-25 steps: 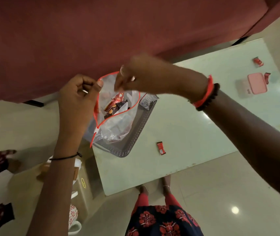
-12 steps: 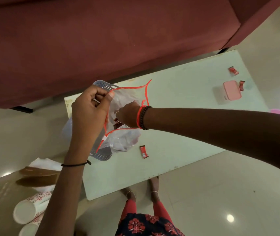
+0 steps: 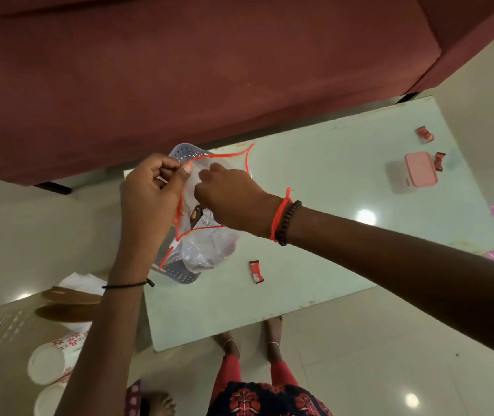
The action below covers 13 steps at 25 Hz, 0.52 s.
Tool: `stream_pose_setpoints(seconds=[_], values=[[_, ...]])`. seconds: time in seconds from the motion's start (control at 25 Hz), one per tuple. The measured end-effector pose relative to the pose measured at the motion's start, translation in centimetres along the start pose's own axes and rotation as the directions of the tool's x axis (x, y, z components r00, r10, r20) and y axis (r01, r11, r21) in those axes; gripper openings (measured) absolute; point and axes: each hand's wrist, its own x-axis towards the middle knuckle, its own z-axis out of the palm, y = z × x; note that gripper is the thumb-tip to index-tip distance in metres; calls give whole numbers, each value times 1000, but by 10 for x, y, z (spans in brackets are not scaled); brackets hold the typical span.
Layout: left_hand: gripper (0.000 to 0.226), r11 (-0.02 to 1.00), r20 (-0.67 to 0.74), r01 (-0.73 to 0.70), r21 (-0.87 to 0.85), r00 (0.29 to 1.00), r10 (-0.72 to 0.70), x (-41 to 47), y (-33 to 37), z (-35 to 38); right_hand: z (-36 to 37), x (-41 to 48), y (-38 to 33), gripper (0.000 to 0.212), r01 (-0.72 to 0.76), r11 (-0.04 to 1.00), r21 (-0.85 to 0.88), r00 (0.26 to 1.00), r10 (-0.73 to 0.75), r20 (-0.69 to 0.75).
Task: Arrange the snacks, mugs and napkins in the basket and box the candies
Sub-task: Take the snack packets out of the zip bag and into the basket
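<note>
A clear plastic bag [image 3: 206,235] with a red zip edge sits in a grey basket [image 3: 179,273] with small holes, near the left end of the pale green desk [image 3: 329,235]. The left hand [image 3: 149,202] pinches the red edge of the bag between thumb and fingers, so this grip is clenched on the bag and holds its mouth wide. The right hand [image 3: 227,199] reaches down into the bag's mouth, with its fingers curled inside; you cannot tell if this grip has hold of anything. Dark and red snack packs [image 3: 196,216] show through the bag, just under the right hand. One small red candy [image 3: 256,271] lies on the desk, near the basket. A pink box [image 3: 419,169] with its lid on stands far off at the right end of the desk. A red candy [image 3: 439,161] lies just beside it, and one more red candy [image 3: 425,134] lies near it. White mugs with red flowers [image 3: 50,360] lie on their sides down on the floor to the left.
</note>
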Motion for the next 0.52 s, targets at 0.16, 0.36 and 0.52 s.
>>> stream_pose_setpoints(seconds=[0.16, 0.36, 0.52], values=[[13, 999, 13, 25, -46, 1000, -24, 17, -6, -23, -45, -4, 1, 27, -51, 997, 55, 977, 61, -203], [25, 999, 50, 16, -35, 999, -14, 48, -22, -54, -112, 3, 13, 28, -49, 975, 217, 973, 96, -212], [13, 993, 17, 99, -71, 995, -98, 62, -48, -73, -148, 13, 25, 29, -24, 724, 689, 959, 211, -189]])
